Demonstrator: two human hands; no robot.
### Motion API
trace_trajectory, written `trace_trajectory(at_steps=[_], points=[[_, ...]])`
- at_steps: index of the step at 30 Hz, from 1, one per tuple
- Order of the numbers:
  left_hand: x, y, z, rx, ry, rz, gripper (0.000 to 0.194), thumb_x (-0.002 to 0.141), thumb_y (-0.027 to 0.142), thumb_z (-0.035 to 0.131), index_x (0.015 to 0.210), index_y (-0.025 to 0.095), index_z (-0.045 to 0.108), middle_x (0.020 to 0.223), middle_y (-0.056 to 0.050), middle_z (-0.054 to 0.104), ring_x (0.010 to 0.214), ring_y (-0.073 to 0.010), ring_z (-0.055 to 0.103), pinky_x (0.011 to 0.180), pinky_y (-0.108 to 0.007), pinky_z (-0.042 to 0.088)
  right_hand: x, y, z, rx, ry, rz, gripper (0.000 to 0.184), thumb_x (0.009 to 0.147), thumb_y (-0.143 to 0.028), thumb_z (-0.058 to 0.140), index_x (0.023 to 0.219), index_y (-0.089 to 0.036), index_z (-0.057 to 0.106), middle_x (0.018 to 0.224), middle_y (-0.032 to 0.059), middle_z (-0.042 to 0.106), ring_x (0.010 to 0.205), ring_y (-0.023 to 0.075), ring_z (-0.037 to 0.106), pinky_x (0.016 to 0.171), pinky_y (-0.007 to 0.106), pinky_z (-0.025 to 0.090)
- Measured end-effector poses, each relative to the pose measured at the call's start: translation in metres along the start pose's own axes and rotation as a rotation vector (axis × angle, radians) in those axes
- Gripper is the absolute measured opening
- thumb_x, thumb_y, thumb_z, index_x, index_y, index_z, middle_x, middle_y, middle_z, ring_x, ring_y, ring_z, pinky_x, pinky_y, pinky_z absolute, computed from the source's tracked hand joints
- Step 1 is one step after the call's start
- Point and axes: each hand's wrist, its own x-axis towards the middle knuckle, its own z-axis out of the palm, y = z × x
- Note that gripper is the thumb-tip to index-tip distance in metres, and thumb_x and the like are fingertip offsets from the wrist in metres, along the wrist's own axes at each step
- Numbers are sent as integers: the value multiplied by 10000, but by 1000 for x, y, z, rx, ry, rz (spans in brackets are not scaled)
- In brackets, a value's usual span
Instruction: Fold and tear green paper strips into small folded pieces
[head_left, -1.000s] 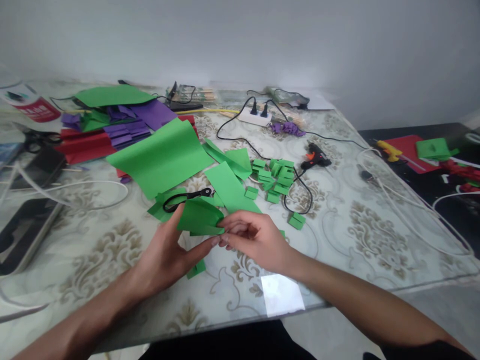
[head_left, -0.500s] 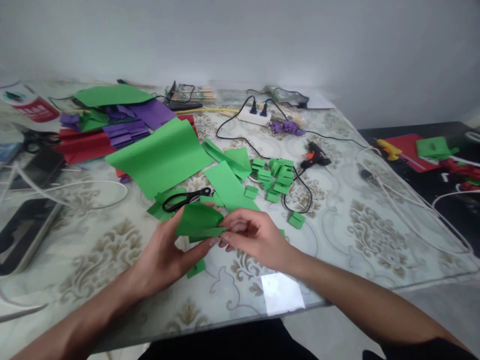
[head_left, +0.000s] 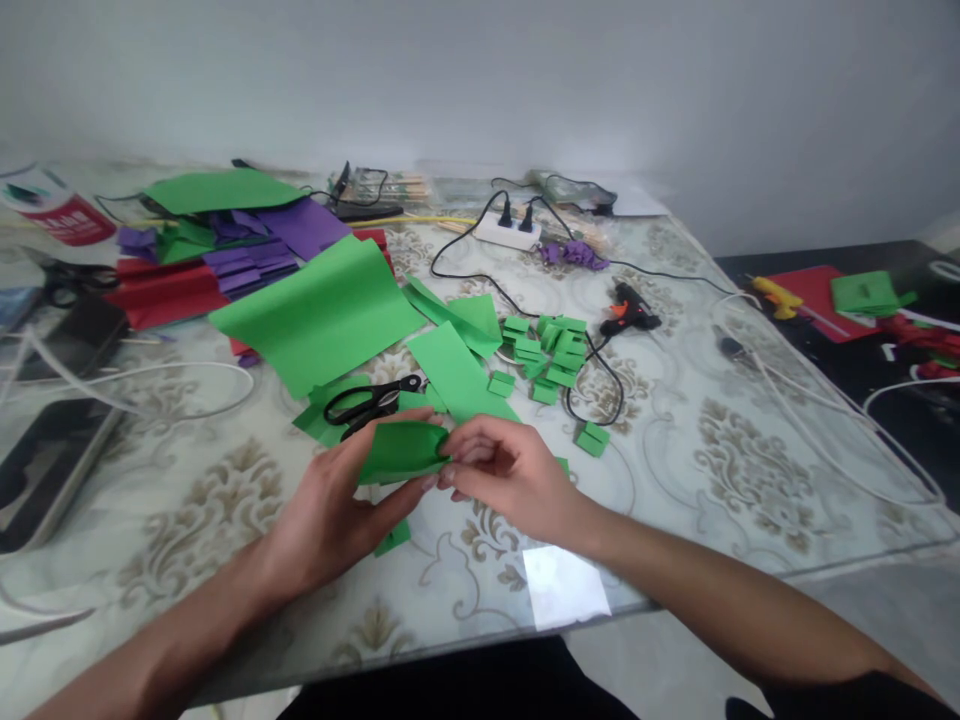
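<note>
Above the near part of the table, a green paper piece (head_left: 401,450) is held curved between both hands. My left hand (head_left: 334,510) grips it from the left, thumb below and fingers behind. My right hand (head_left: 510,470) pinches its right edge between thumb and fingers; the fingertips partly cover that edge. Just beyond my left hand lie black-handled scissors (head_left: 367,400), partly hidden. Under my left thumb a small green folded piece (head_left: 393,538) rests on the table. A green strip (head_left: 459,375) and a heap of small folded green pieces (head_left: 551,350) lie past my right hand.
A large green sheet (head_left: 322,315) lies left of centre, with purple paper (head_left: 307,228) and red paper (head_left: 169,292) behind. A black glue gun (head_left: 630,310) and white power strip (head_left: 508,232) with cords stand beyond. A phone (head_left: 56,470) lies left.
The held green paper has changed shape: the folded strip along its lower edge no longer shows, and the paper now looks curled over. Both hands stay nearly in place.
</note>
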Motion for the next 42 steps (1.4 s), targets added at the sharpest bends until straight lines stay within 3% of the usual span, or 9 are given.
trace_trajectory(at_steps=[5,11,19,26,37,42], points=[[-2,0,1,-6,7,23,393,957,263,732,1332,295,619,1334,-46,752,1152,-269,759,955,-390,649,0,1,0,80,-19,21,216,784,-267,851,892,-196,677,801,-8,696,713,133,691,691,280,618],[1,8,-2,32,2,29,466,951,282,745,1386,307,578,1259,-40,782,1036,-256,793,930,-377,655,1,0,0,160,-20,71,295,702,-207,904,865,-201,659,751,-37,678,703,133,701,655,258,620],[-1,7,-2,39,-3,15,481,961,290,720,1409,326,548,1273,-42,771,1047,-271,786,905,-394,657,-1,4,-1,-53,14,-61,199,811,-216,796,1000,-202,737,827,12,733,750,162,720,700,306,612],[0,6,-2,-17,4,37,362,947,201,710,1290,263,614,1329,-67,732,1148,-265,750,972,-391,634,-2,0,0,-67,1,-90,152,813,-248,822,904,-198,711,812,13,752,708,149,718,676,288,586],[-3,10,-9,23,-63,41,532,947,216,689,1436,264,487,1300,-76,734,1118,-245,750,983,-356,620,-2,-2,-2,80,-47,49,145,758,-164,826,851,-177,716,753,3,757,695,143,749,666,256,593],[-3,8,-9,60,-77,64,536,930,164,658,1431,265,497,1234,-69,740,1066,-238,756,941,-350,634,-1,-6,-3,174,-90,108,150,801,-265,824,855,-157,736,766,16,757,733,159,769,691,275,633]])
